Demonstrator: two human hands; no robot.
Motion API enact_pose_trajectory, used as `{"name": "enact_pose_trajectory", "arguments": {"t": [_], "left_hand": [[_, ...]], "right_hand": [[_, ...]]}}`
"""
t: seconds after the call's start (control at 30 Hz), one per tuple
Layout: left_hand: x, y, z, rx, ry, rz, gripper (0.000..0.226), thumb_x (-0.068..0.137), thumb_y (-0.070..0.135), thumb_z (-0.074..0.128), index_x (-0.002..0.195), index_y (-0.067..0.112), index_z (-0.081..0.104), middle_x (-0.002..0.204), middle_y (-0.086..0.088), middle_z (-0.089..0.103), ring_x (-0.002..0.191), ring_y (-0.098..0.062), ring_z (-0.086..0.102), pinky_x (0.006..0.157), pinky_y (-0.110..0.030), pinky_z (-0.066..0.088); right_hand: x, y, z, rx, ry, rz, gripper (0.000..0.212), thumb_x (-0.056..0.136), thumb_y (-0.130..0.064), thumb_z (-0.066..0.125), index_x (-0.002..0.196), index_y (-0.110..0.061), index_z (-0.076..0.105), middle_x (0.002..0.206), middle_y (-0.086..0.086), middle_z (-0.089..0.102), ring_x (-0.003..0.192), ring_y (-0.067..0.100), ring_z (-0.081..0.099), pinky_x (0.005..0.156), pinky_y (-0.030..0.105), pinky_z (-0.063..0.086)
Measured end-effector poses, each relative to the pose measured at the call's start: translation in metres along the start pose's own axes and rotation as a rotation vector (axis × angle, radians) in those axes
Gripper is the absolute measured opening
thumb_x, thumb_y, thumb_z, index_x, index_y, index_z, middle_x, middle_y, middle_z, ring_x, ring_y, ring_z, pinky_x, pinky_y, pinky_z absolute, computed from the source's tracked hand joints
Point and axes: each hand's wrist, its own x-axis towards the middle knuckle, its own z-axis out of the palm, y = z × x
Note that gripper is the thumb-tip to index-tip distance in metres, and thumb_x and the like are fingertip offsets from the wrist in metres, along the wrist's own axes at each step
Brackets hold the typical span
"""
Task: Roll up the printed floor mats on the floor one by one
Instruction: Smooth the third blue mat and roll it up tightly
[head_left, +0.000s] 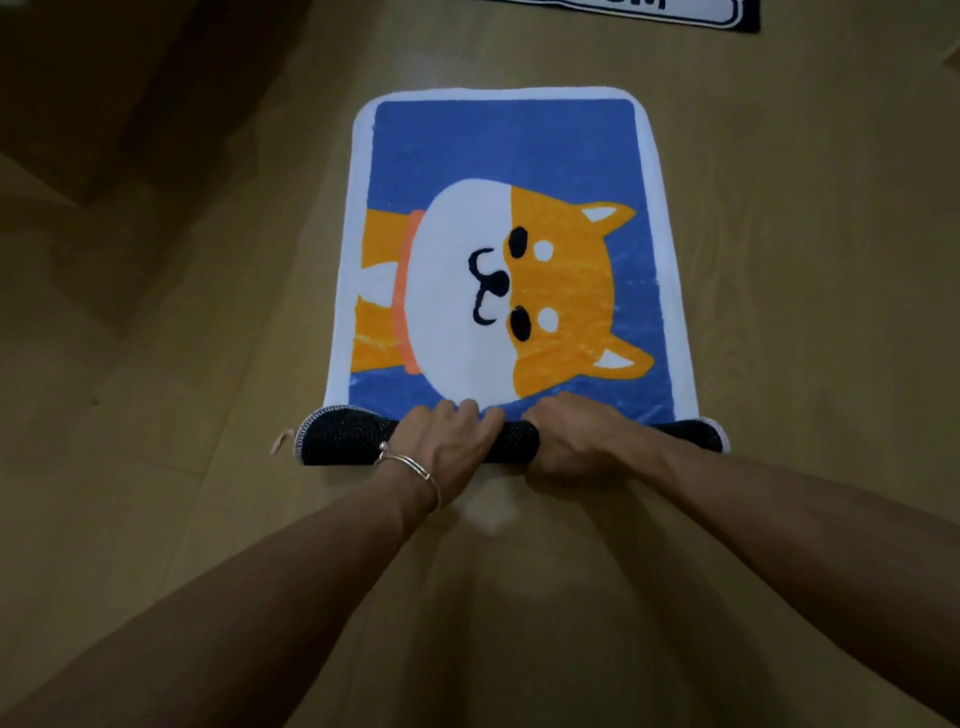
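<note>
Dog-print mat (509, 156) lies flat on wooden floor (208, 338), mid-frame, its near edge at 6 o'clock curled into a short roll (337, 439) with the dark dotted backing outward. Left hand (447, 441) and right hand (571, 436) sit side by side, fingers clamped over the roll's middle. Likely soft, light, floppy, grippy underneath; ends may lag, so a wider hold suits. Second mat (649, 10) at 12 o'clock, mostly cropped
</note>
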Motion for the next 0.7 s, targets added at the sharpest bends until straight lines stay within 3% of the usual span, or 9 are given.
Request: {"name": "enact_pose_trajectory", "arguments": {"t": [0.07,0.23,0.3,0.37,0.47,0.63,0.7], "left_hand": [[0.000,0.001,0.001,-0.046,-0.067,-0.004,0.027,0.093,0.021,0.045,0.119,0.016,0.042,0.105,-0.008,0.061,0.091,-0.031,0.060,0.061,-0.034,0.033],[0.017,-0.006,-0.006,-0.186,-0.275,-0.002,0.024,0.086,0.027,0.055,0.109,0.022,0.058,0.096,-0.003,0.063,0.086,-0.025,0.062,0.064,-0.029,0.041],[0.015,-0.006,-0.006,-0.170,-0.216,0.004,0.026,0.086,0.029,0.055,0.112,0.023,0.054,0.098,-0.003,0.062,0.087,-0.026,0.062,0.062,-0.030,0.039],[0.009,-0.003,-0.001,-0.113,-0.080,0.012,0.031,0.089,0.029,0.052,0.118,0.020,0.044,0.104,-0.004,0.057,0.090,-0.027,0.059,0.060,-0.032,0.035],[0.003,0.001,0.007,-0.113,-0.005,-0.025,0.027,0.091,0.029,0.048,0.115,0.018,0.041,0.103,-0.005,0.056,0.089,-0.029,0.059,0.059,-0.033,0.034],[0.014,-0.009,-0.001,-0.166,-0.110,-0.076,0.021,0.087,0.033,0.052,0.104,0.020,0.053,0.093,-0.004,0.064,0.084,-0.028,0.063,0.062,-0.031,0.040],[0.013,-0.008,-0.002,-0.136,-0.057,-0.031,0.025,0.088,0.031,0.051,0.110,0.020,0.047,0.098,-0.004,0.061,0.087,-0.028,0.061,0.061,-0.031,0.038]], "right_hand": [[-0.002,-0.001,0.000,-0.032,-0.055,0.001,0.011,0.076,-0.023,0.065,0.079,-0.022,0.055,0.078,0.000,0.060,0.070,0.019,0.060,0.057,0.032,0.047],[-0.006,0.000,0.023,-0.334,0.268,-0.155,0.023,0.088,-0.018,0.054,0.109,-0.014,0.046,0.101,0.006,0.056,0.092,0.028,0.054,0.066,0.035,0.030],[-0.006,0.000,0.020,-0.232,0.208,-0.118,0.024,0.085,-0.019,0.058,0.107,-0.016,0.049,0.095,0.003,0.056,0.089,0.026,0.057,0.064,0.035,0.036],[-0.002,-0.001,0.005,-0.101,0.036,-0.077,0.023,0.080,-0.022,0.064,0.101,-0.021,0.055,0.083,-0.003,0.057,0.079,0.022,0.058,0.063,0.036,0.048],[0.004,-0.003,-0.013,-0.107,-0.094,-0.086,0.023,0.079,-0.025,0.068,0.099,-0.023,0.057,0.080,-0.003,0.056,0.074,0.018,0.055,0.061,0.031,0.048],[-0.001,0.000,0.005,-0.392,0.272,-0.180,0.022,0.089,-0.018,0.054,0.108,-0.016,0.044,0.093,0.004,0.054,0.085,0.028,0.055,0.062,0.035,0.030],[-0.001,0.003,0.006,-0.314,0.251,-0.166,0.019,0.088,-0.018,0.055,0.103,-0.017,0.044,0.085,0.000,0.051,0.081,0.027,0.054,0.062,0.035,0.033]]}}
